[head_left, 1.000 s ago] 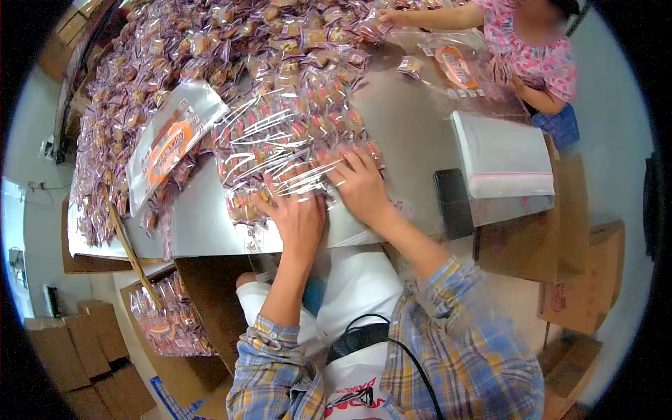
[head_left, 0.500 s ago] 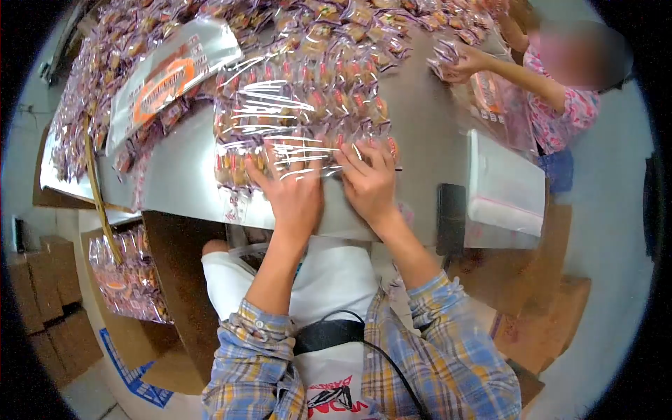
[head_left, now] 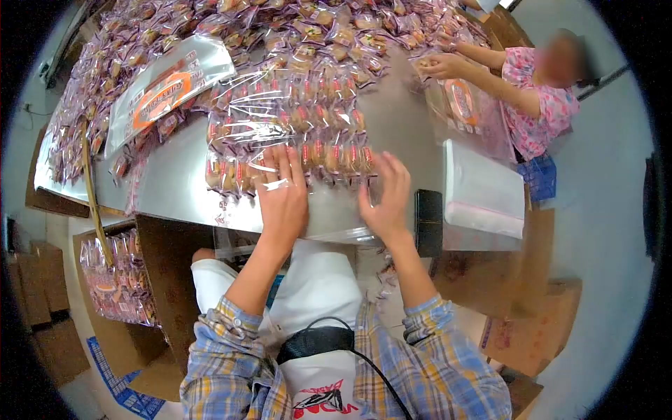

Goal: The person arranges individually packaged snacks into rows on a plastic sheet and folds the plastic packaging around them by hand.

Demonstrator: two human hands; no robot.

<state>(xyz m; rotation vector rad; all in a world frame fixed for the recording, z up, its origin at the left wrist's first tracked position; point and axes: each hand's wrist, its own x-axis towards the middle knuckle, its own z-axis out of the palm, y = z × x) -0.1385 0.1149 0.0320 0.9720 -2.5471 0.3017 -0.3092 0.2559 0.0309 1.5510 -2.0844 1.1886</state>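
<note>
In front of me on the metal table (head_left: 402, 105) lies a clear plastic bag (head_left: 339, 217) filled with rows of small individually wrapped snack packets (head_left: 315, 154). My left hand (head_left: 281, 206) rests flat on the bag's near row, fingers stretched out. Beside the bag's near right corner is my right hand (head_left: 388, 199), its fingers apart and thumb close to the plastic. The bag's unfilled end reaches toward my lap. At the upper left lies another clear bag (head_left: 168, 91) with an orange printed oval.
Loose wrapped snacks (head_left: 315, 35) are heaped across the back. To the right are a black phone-like slab (head_left: 428, 222) and a stack of clear bags (head_left: 483, 199). A co-worker's hands (head_left: 448, 64) handle packets. An open carton (head_left: 164, 280) at lower left holds a filled bag (head_left: 115, 280).
My right hand has come off the top of the packets to the bag's right side, fingers spreading. The left hand stays on the near row. The camera view has shifted slightly.
</note>
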